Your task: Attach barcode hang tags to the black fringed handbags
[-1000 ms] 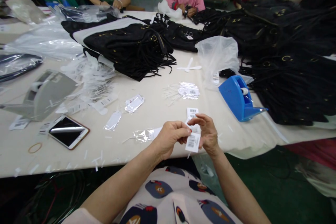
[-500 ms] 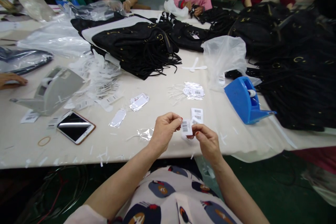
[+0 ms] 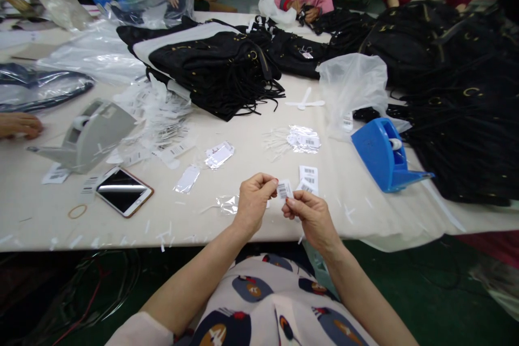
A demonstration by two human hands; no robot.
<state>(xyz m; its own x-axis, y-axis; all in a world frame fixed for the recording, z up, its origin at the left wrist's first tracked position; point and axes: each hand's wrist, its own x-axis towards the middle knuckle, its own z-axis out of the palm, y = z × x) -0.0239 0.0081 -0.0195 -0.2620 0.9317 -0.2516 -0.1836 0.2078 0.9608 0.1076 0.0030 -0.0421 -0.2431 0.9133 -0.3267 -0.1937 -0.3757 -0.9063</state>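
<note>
My left hand (image 3: 253, 201) pinches a small white barcode tag (image 3: 284, 190) just above the near edge of the white table (image 3: 32, 221). My right hand (image 3: 310, 215) is closed right under the tag, its fingertips touching the tag's lower edge. Two more barcode tags (image 3: 308, 175) lie flat on the table just beyond my hands. A small clear plastic sleeve (image 3: 227, 204) lies left of my left hand.
A blue tape dispenser (image 3: 383, 154) stands right, a grey one (image 3: 91, 135) left beside a smartphone (image 3: 124, 191) and a rubber band (image 3: 77, 211). Loose tags (image 3: 160, 119), clear bags (image 3: 351, 86) and black garments (image 3: 219, 67) lie beyond. Other people sit opposite; someone's hand (image 3: 18, 124) rests at left.
The tag has gone from hanging down between my hands to being held up at my left fingertips. My right hand dropped below it and both hands drew closer together.
</note>
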